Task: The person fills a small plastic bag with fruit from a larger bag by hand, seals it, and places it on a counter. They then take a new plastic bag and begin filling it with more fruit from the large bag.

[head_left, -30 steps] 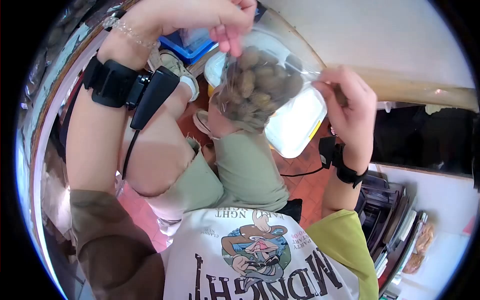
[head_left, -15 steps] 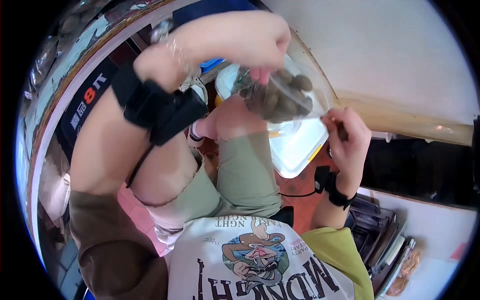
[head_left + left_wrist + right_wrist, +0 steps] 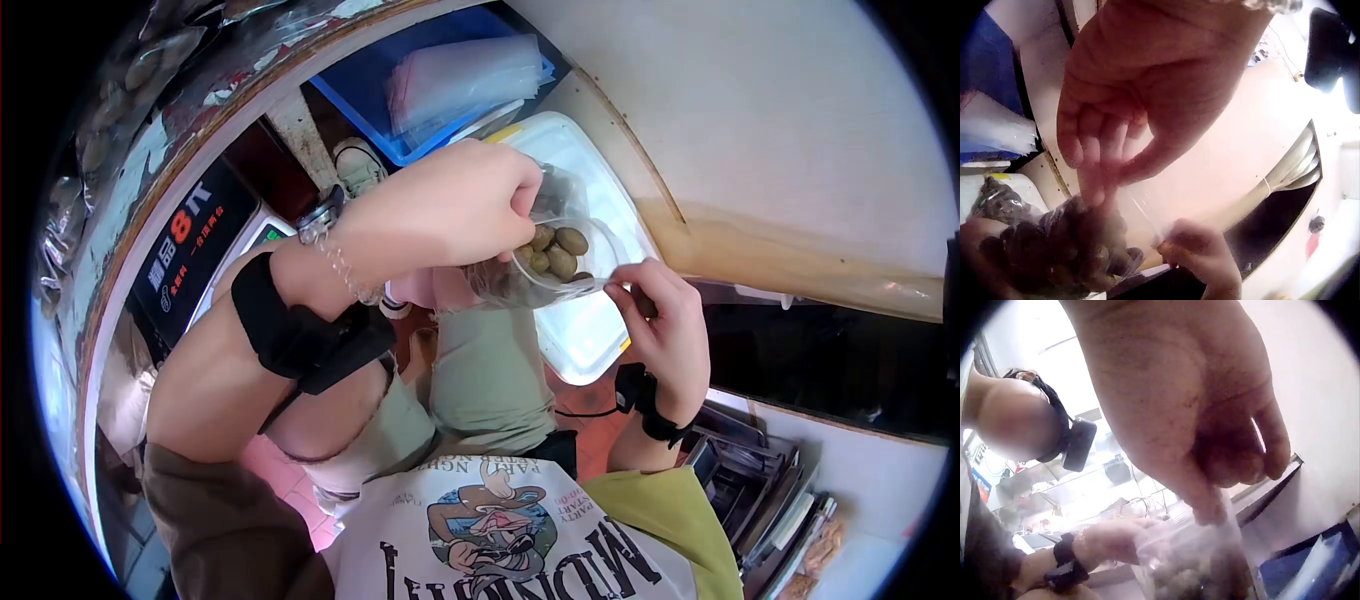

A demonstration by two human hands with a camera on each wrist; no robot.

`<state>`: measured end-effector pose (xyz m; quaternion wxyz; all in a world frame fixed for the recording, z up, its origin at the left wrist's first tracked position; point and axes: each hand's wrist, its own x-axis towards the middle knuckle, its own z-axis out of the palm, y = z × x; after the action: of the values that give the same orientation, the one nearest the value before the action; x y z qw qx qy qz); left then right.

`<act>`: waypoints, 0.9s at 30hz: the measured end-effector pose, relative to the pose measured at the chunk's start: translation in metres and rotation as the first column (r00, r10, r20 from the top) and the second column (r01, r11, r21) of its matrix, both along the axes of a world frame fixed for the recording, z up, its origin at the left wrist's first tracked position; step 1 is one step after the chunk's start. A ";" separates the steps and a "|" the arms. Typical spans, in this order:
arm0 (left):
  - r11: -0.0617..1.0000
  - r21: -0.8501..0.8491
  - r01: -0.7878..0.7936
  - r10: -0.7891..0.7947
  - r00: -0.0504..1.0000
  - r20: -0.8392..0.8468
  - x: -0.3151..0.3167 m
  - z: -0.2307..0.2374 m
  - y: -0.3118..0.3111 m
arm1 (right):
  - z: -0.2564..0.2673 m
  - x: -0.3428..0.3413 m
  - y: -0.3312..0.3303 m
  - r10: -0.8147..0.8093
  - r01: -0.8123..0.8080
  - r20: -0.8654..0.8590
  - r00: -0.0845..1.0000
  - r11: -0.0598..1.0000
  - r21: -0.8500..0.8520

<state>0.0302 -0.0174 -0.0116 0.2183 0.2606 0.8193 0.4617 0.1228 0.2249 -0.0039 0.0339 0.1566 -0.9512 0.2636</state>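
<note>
Your left hand [image 3: 470, 200], at the centre of the head view, and your right hand [image 3: 668, 318], right of centre, each pinch the rim of a clear bag [image 3: 532, 292], its round mouth spread between them. Oval olive-brown fruits [image 3: 562, 262] lie inside, just right of centre. You have a white tub [image 3: 580, 342] behind it and a blue crate [image 3: 358, 105] at upper middle.

L arm [image 3: 215, 400] slants in from approx 8 o'clock in head view, L hand [image 3: 480, 208] at 12 — thumb & fingers pinching; R forearm [image 3: 642, 456] from approx 5, R hand [image 3: 668, 310] at 3 — fingers curled, pinching w/ thumb.
</note>
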 end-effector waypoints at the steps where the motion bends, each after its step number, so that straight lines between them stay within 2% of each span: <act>1: 1.000 0.015 -0.002 0.001 1.000 0.022 -0.002 0.001 0.001 | -0.001 -0.003 -0.002 0.011 -0.010 0.020 1.000 1.000 -0.024; 3: 1.000 0.029 -0.003 0.002 0.999 0.045 -0.005 0.003 0.001 | -0.001 -0.009 -0.005 0.022 -0.020 0.039 0.999 0.999 -0.050; 5: 0.999 0.049 0.010 -0.015 0.995 0.096 -0.006 0.005 -0.002 | 0.004 -0.012 -0.006 -0.001 0.002 0.180 0.984 1.000 -0.006; 6: 0.999 0.049 0.011 -0.016 0.995 0.097 -0.005 0.006 -0.003 | 0.004 -0.014 -0.005 -0.002 0.003 0.182 0.983 1.000 -0.007; 8: 1.000 0.012 0.013 -0.015 0.982 0.190 -0.002 0.009 -0.005 | 0.004 -0.021 -0.004 0.002 -0.020 0.356 0.934 0.999 0.047; 9: 1.000 0.011 0.015 -0.017 0.982 0.188 -0.002 0.012 -0.007 | 0.001 -0.023 -0.004 0.000 -0.017 0.355 0.935 0.999 0.045; 11: 0.996 -0.032 0.085 -0.067 0.926 0.372 -0.001 0.022 -0.010 | -0.002 -0.027 -0.003 0.059 -0.064 0.348 0.936 0.998 0.001; 12: 0.995 -0.036 0.089 -0.069 0.926 0.371 -0.004 0.019 -0.012 | -0.002 -0.029 -0.001 0.057 -0.060 0.347 0.936 0.998 -0.003; 14: 0.982 0.082 0.169 -0.175 0.982 0.073 -0.007 0.004 -0.016 | -0.007 -0.030 0.001 0.054 -0.023 0.358 0.932 0.996 -0.088; 15: 0.982 0.079 0.173 -0.179 0.981 0.069 -0.007 0.001 -0.014 | -0.008 -0.029 0.003 0.050 -0.019 0.355 0.934 0.996 -0.090; 17: 0.994 0.015 0.109 -0.108 0.994 -0.034 -0.009 -0.001 -0.008 | -0.012 -0.025 0.008 0.111 -0.028 0.296 0.949 0.962 -0.271; 18: 0.993 0.013 0.115 -0.114 0.993 -0.038 -0.010 0.001 -0.008 | -0.016 -0.020 0.014 0.105 -0.022 0.293 0.950 0.962 -0.273; 20: 0.994 -0.048 0.100 -0.099 0.995 0.031 -0.012 0.008 -0.008 | -0.032 -0.010 0.032 -0.017 0.144 0.237 0.971 0.835 -0.531; 21: 0.993 -0.046 0.109 -0.107 0.994 0.027 -0.012 0.011 -0.008 | -0.042 -0.007 0.038 -0.088 0.279 0.306 0.948 0.696 -0.662; 23: 0.993 -0.088 0.081 -0.075 0.995 0.066 -0.010 0.015 -0.007 | -0.064 -0.006 0.048 -0.167 0.448 0.439 0.883 0.579 -0.682; 25: 0.991 -0.091 0.100 -0.095 0.994 0.054 -0.009 0.016 -0.005 | -0.098 -0.005 0.064 -0.102 0.521 0.658 0.746 0.704 -0.483; 26: 0.990 -0.097 0.107 -0.103 0.994 0.047 -0.009 0.017 -0.004 | -0.116 -0.009 0.068 -0.075 0.438 0.694 0.716 0.823 -0.362; 27: 0.988 -0.098 0.117 -0.113 0.993 0.045 -0.009 0.016 -0.002 | -0.132 -0.010 0.063 -0.076 0.364 0.674 0.735 0.882 -0.297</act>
<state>0.0211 -0.0199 0.0046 0.2734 0.2867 0.8207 0.4116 0.1126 0.2879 -0.1356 -0.2309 -0.0711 -0.8385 0.4884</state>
